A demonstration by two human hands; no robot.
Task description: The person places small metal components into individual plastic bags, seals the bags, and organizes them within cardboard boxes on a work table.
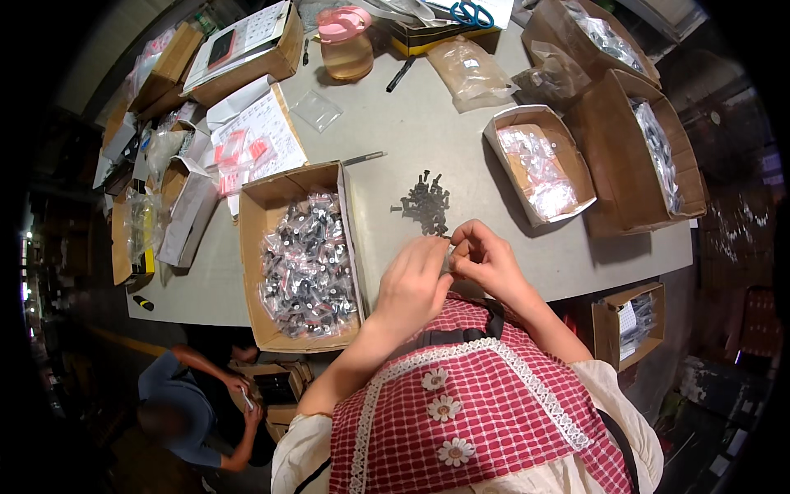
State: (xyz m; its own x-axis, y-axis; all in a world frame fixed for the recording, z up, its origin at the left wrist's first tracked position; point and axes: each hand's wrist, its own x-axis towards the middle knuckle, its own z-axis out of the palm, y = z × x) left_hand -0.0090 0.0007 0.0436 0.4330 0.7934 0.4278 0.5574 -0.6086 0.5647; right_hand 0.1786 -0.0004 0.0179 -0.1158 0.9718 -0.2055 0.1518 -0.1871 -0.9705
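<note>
My left hand (411, 284) and my right hand (487, 262) meet at the table's near edge, fingers bent and pinched together. Between them shows a sliver of a small clear plastic bag (448, 262), mostly covered by my fingers. Just beyond my fingertips lies a loose pile of black screws (426, 202). To the left of my left hand, a cardboard box (355, 247) holds many small clear bags with dark and silvery parts (306, 267) inside.
At right, an open carton (494, 136) holds clear bags beside a larger brown box (605, 156). A pink-lidded jug (346, 49), black marker (401, 74) and plastic pouch (469, 72) lie farther back. Papers (276, 123) lie at left. Another person (185, 395) is low at left.
</note>
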